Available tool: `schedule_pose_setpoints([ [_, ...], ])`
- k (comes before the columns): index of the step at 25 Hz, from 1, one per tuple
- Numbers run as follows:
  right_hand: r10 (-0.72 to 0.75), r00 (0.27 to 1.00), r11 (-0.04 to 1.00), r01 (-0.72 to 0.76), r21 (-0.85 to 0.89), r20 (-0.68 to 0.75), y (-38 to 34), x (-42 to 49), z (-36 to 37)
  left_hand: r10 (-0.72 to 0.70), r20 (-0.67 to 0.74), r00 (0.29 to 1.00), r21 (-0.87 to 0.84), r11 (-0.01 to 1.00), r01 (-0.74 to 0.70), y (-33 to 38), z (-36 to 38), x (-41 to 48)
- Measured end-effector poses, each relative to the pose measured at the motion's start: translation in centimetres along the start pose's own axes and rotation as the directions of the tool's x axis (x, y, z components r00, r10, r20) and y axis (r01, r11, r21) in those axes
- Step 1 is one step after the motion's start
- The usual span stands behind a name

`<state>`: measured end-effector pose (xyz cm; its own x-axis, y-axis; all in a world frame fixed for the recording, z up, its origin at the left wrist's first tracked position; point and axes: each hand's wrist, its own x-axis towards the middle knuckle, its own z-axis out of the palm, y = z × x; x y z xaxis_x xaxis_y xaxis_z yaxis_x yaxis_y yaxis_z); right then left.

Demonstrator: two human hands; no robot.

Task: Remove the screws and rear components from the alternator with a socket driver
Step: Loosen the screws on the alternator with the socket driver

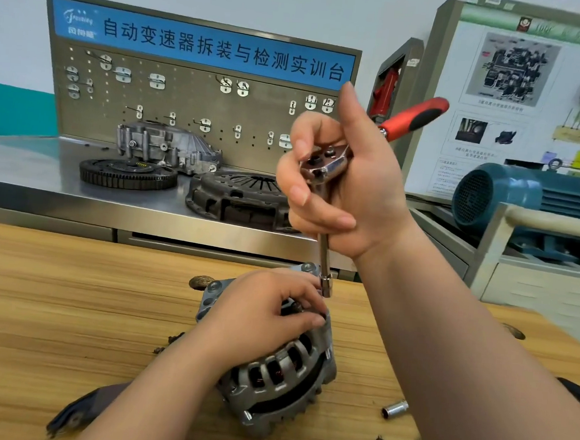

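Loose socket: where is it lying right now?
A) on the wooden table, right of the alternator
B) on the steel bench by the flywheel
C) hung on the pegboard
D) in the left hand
A: the loose socket lies on its side on the wooden table, right of the alternator, with nothing touching it.

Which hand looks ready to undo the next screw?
Probably the right hand: it grips the socket driver with its socket over the alternator, while the left hand holds that.
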<state>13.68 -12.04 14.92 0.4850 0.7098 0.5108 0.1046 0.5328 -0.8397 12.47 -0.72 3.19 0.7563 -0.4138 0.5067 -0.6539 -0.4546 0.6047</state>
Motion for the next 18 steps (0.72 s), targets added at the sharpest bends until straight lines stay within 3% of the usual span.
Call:
schedule_pose_setpoints([
  [8, -0.209, 0.955, 0.977, 0.196, -0.081, -0.209, 0.0, -2.3, 1.2, 0.005, -0.06, 0.998, 0.061, 0.998, -0.001, 0.2, 0.5, 0.3],
  [12, -0.235, 0.915, 0.97, 0.2, -0.137, -0.329, 0.1, -2.5, 1.1, -0.003, -0.052, 0.999, 0.1, 0.995, 0.008, 0.5, 0.6, 0.5],
  [18, -0.275, 0.897, 0.956, 0.215, -0.202, -0.348, 0.7, -2.1, 0.8, -0.043, -0.095, 0.995, 0.179, 0.982, 0.059, 0.6, 0.7, 0.3],
])
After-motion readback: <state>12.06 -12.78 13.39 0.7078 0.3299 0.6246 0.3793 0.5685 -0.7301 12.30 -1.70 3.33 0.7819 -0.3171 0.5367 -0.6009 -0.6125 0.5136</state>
